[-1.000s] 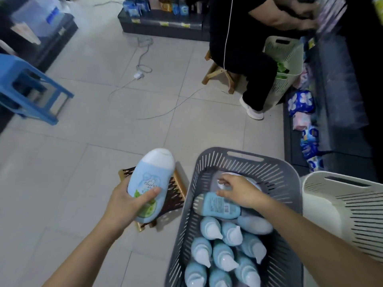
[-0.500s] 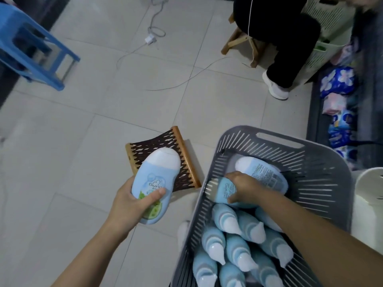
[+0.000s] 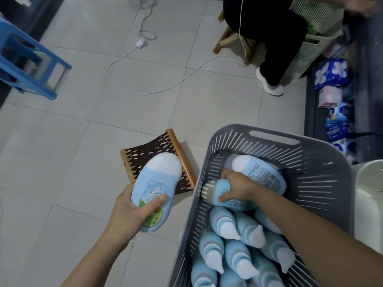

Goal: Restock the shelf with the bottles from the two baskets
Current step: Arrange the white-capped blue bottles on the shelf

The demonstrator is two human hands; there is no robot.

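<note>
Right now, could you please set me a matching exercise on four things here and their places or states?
1 grey basket
2 blue stool
3 left hand
4 right hand

a grips a lying bottle inside the basket
b stands far left on the floor
c holds a raised bottle left of the basket
d contains many blue bottles

Pairs: 1-d, 2-b, 3-c, 4-a.

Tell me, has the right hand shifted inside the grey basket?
Yes. The right hand slid toward the grey basket's left wall, now gripping a lying blue bottle.
</note>
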